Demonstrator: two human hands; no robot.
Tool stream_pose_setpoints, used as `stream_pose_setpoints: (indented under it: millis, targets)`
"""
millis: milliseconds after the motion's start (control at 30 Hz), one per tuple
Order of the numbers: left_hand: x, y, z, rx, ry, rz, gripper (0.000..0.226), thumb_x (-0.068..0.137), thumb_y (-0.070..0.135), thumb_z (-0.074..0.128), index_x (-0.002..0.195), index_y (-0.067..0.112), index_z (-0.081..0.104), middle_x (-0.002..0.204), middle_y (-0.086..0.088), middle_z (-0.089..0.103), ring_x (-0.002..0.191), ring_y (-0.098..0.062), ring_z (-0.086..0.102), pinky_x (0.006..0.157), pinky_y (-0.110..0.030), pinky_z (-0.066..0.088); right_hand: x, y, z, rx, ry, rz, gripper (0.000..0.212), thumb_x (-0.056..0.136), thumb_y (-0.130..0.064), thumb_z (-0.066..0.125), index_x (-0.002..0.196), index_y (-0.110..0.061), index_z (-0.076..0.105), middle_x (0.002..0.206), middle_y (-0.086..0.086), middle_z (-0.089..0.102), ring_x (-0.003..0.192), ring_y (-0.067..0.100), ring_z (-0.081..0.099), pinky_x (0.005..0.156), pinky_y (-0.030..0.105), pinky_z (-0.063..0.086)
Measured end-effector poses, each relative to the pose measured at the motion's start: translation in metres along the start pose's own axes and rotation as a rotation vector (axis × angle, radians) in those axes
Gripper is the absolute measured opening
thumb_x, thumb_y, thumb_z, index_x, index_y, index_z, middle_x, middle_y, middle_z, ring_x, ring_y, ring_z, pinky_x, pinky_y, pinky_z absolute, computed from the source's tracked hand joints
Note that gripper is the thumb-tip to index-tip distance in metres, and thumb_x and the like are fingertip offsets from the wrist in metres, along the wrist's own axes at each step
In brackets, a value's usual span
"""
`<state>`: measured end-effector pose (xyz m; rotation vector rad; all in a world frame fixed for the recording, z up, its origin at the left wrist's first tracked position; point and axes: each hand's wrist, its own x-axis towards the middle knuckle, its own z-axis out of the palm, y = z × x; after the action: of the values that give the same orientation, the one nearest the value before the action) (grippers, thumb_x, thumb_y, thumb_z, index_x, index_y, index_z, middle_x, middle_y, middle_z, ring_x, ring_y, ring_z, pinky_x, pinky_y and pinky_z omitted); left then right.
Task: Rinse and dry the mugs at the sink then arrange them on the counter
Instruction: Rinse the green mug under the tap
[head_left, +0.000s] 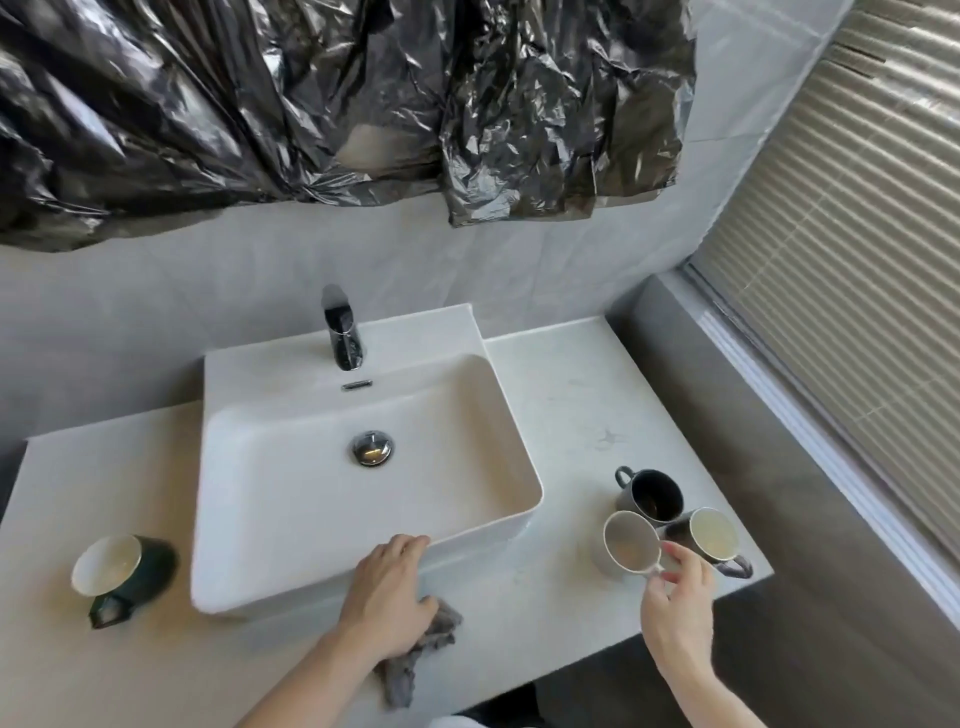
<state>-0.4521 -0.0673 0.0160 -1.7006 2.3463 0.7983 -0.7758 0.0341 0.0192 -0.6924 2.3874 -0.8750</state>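
Note:
Three mugs stand together on the counter (571, 415) right of the white sink (514, 525): a dark mug (652, 493) at the back, a grey mug with a pale inside (711, 535), and a light grey mug (626, 543) in front. My right hand (672, 597) pinches the light grey mug at its rim or handle. A dark green mug with a white inside (122, 571) sits on the left counter. My left hand (387, 592) lies on a grey cloth (415, 654) in front of the sink, fingers spread and touching the basin's front wall.
A chrome faucet (343, 332) stands behind the basin, with a chrome drain plug (371, 448) in its bottom. Black plastic sheeting (311, 104) hangs on the wall above. A window with blinds (857, 260) and a sill runs along the right. The counter's front edge is near me.

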Motion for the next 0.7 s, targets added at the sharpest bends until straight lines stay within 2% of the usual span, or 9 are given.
stream_pose_setpoints:
  millis: [67, 133, 200, 300, 400, 500, 600, 633, 700]
  targets:
    - [-0.018, -0.015, -0.006, -0.068, 0.051, 0.029, 0.064, 0.091, 0.046, 0.057, 0.151, 0.028, 0.045, 0.146, 0.013, 0.047, 0.135, -0.014, 0.046, 0.115, -0.026, 0.033, -0.03, -0.029, 0.014, 0.054, -0.078, -0.125, 0.034, 0.099, -0.007, 0.053, 0.124, -0.03, 0.056, 0.13, -0.005, 0.047, 0.109, 0.016, 0.06, 0.08, 0.035, 0.05]
    - [-0.042, -0.037, -0.011, -0.163, 0.09, 0.045, 0.056, 0.088, 0.047, 0.053, 0.142, 0.032, 0.054, 0.138, 0.017, 0.052, 0.13, -0.008, 0.048, 0.111, -0.02, 0.033, -0.061, -0.055, 0.041, 0.085, -0.23, -0.233, 0.031, 0.098, -0.009, 0.06, 0.119, -0.032, 0.06, 0.124, -0.008, 0.052, 0.112, 0.012, 0.061, 0.077, 0.029, 0.05]
    - [-0.07, -0.07, -0.013, -0.26, 0.127, 0.02, 0.051, 0.084, 0.048, 0.055, 0.134, 0.036, 0.058, 0.131, 0.022, 0.052, 0.123, 0.0, 0.05, 0.107, -0.014, 0.033, -0.093, -0.078, 0.074, 0.078, -0.376, -0.35, 0.034, 0.095, -0.008, 0.066, 0.114, -0.036, 0.063, 0.124, -0.015, 0.055, 0.115, 0.006, 0.06, 0.083, 0.028, 0.051]
    - [-0.109, -0.138, -0.014, -0.454, 0.29, -0.133, 0.037, 0.082, 0.03, 0.071, 0.115, 0.042, 0.061, 0.119, 0.026, 0.053, 0.113, 0.006, 0.053, 0.101, -0.014, 0.04, -0.13, -0.103, 0.126, -0.011, -0.526, -0.548, 0.039, 0.091, -0.008, 0.072, 0.116, -0.038, 0.064, 0.13, -0.022, 0.054, 0.12, 0.001, 0.057, 0.09, 0.024, 0.05]
    - [-0.136, -0.215, -0.014, -0.637, 0.495, -0.427, 0.04, 0.081, 0.015, 0.08, 0.111, 0.036, 0.064, 0.116, 0.016, 0.058, 0.113, -0.01, 0.061, 0.097, -0.03, 0.049, -0.148, -0.121, 0.166, -0.136, -0.6, -0.705, 0.042, 0.089, -0.014, 0.072, 0.125, -0.035, 0.065, 0.138, -0.02, 0.052, 0.128, 0.004, 0.055, 0.105, 0.029, 0.047]
    - [-0.142, -0.279, -0.023, -0.8, 0.585, -0.738, 0.041, 0.085, 0.016, 0.079, 0.122, 0.017, 0.062, 0.124, -0.005, 0.059, 0.107, -0.026, 0.064, 0.088, -0.037, 0.049, -0.155, -0.135, 0.193, -0.341, -0.633, -0.777, 0.048, 0.09, -0.02, 0.069, 0.138, -0.028, 0.061, 0.148, -0.007, 0.051, 0.14, 0.016, 0.047, 0.116, 0.026, 0.033]
    - [-0.13, -0.32, -0.03, -0.898, 0.563, -0.855, 0.047, 0.087, 0.024, 0.08, 0.125, 0.005, 0.059, 0.124, -0.011, 0.06, 0.109, -0.033, 0.061, 0.085, -0.037, 0.046, -0.157, -0.139, 0.212, -0.53, -0.672, -0.764, 0.056, 0.094, -0.029, 0.062, 0.148, -0.029, 0.051, 0.156, -0.005, 0.046, 0.147, 0.021, 0.039, 0.121, 0.028, 0.026]
    - [-0.122, -0.33, -0.03, -0.909, 0.539, -0.858, 0.043, 0.086, 0.026, 0.079, 0.118, 0.002, 0.062, 0.116, -0.011, 0.064, 0.105, -0.034, 0.062, 0.082, -0.04, 0.046, -0.157, -0.138, 0.218, -0.573, -0.686, -0.755, 0.057, 0.094, -0.031, 0.06, 0.15, -0.029, 0.05, 0.156, -0.005, 0.046, 0.147, 0.021, 0.038, 0.122, 0.028, 0.026]
    - [-0.106, -0.343, -0.032, -0.889, 0.462, -0.833, 0.028, 0.084, 0.028, 0.072, 0.093, 0.002, 0.068, 0.089, -0.012, 0.068, 0.085, -0.034, 0.063, 0.069, -0.039, 0.046, -0.157, -0.135, 0.224, -0.631, -0.726, -0.728, 0.058, 0.093, -0.034, 0.056, 0.15, -0.028, 0.049, 0.154, -0.005, 0.049, 0.147, 0.022, 0.038, 0.122, 0.028, 0.027]
